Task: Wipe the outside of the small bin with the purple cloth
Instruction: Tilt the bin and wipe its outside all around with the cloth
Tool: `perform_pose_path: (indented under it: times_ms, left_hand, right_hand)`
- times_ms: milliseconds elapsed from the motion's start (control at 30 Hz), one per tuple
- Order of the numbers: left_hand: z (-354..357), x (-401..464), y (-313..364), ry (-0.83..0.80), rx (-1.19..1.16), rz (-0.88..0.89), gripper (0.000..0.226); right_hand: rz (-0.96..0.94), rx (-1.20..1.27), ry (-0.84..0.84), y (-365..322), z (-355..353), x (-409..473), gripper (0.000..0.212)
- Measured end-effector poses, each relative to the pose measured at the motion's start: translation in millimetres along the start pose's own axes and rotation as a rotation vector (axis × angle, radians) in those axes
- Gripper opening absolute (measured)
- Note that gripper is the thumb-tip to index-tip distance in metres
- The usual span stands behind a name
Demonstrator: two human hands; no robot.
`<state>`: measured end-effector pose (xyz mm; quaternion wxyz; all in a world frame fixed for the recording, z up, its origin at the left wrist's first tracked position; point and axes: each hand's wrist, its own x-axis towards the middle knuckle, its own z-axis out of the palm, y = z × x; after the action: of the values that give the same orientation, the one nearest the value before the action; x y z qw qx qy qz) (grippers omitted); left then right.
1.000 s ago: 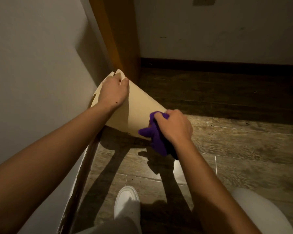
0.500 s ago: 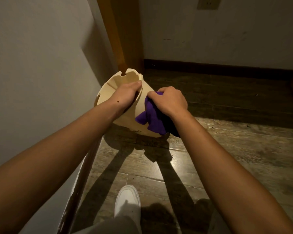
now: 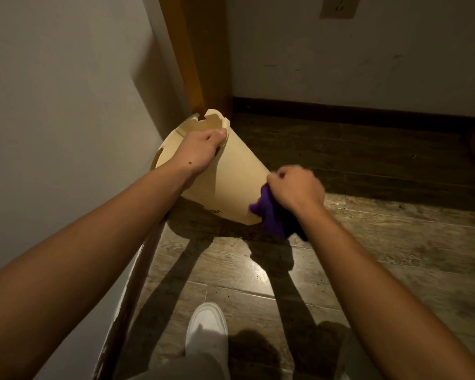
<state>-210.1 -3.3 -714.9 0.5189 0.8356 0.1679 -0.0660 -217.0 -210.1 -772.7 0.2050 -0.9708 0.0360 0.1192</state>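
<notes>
The small cream bin (image 3: 231, 185) is tilted, its notched rim up toward the left wall and its base low toward me. My left hand (image 3: 200, 150) grips the rim at the top. My right hand (image 3: 295, 187) is closed on the bunched purple cloth (image 3: 269, 216), which presses against the bin's lower right side near the base. Part of the cloth hangs below my fist in shadow.
A white wall (image 3: 66, 133) runs along the left with a dark skirting board (image 3: 137, 272). A wooden door frame (image 3: 195, 56) stands behind the bin. Wood-look floor (image 3: 368, 242) stretches right. My white shoe (image 3: 207, 329) is below.
My right hand slid the purple cloth from near the rim down the bin's side to the base. The left hand kept its hold on the rim as the bin shifted slightly.
</notes>
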Motion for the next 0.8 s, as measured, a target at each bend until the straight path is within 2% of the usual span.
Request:
perform_pose_path:
  times_ms: [67,167,300,367,400,467,500,533,567,600,667,733,800]
  left_hand:
    - [6,0,1,-0.03,-0.013,0.034,0.03]
    - [17,-4,8,-0.106,-0.065,0.069,0.029]
    - [22,-4,8,-0.248,-0.267,-0.067,0.029]
    - [14,1,-4,-0.276,-0.239,-0.071,0.027]
    - [6,5,-14,-0.204,-0.12,-0.03,0.027]
    - [-17,15,-42,0.134,0.35,0.074,0.028]
    - [-33,17,-60,0.34,0.543,0.069,0.028]
    - [-47,16,-77,0.472,0.616,0.01,0.031]
    - [-58,15,-90,0.511,0.603,-0.101,0.037]
    - [-63,14,-100,0.466,0.534,-0.243,0.044]
    - [-63,13,-106,0.297,0.207,-0.439,0.043]
    - [-62,16,-105,0.253,-0.101,-0.462,0.033]
    - [-64,17,-97,0.267,-0.213,-0.425,0.027]
  right_hand:
    - [-0.034,0.063,0.043,-21,-29,16,0.052]
    - [-0.086,0.077,-0.015,-59,-55,36,0.065]
    - [-0.094,0.059,-0.101,-68,-53,48,0.051]
    - [-0.094,0.061,-0.088,-66,-50,51,0.041]
    - [-0.099,0.058,-0.078,-66,-48,51,0.037]
    - [-0.095,0.06,-0.072,-64,-44,51,0.034]
    - [-0.094,0.063,-0.08,-62,-43,50,0.033]
    - [-0.096,0.066,-0.089,-61,-42,49,0.033]
    - [-0.099,0.072,-0.097,-60,-43,49,0.032]
    - [-0.102,0.081,-0.106,-59,-45,48,0.032]
    - [-0.117,0.101,-0.125,-59,-48,47,0.03]
    - [-0.131,0.101,-0.123,-58,-53,47,0.029]
    - [-0.139,0.081,-0.096,-54,-60,52,0.03]
